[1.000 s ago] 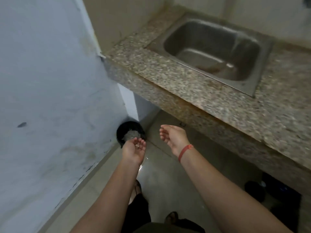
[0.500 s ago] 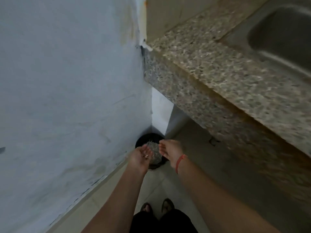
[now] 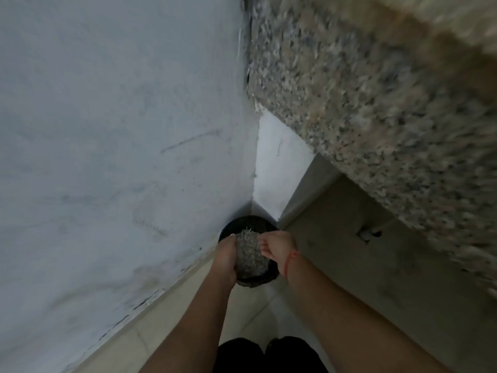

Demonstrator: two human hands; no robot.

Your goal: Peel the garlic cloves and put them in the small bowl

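Left grip [image 3: 224, 261] and right grip [image 3: 277, 249] have dropped over the bin [image 3: 247, 221].

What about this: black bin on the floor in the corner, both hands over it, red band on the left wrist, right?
Not quite: the head view shows the red band on the right wrist, not the left. The black bin is in the floor corner, left hand and right hand over it.
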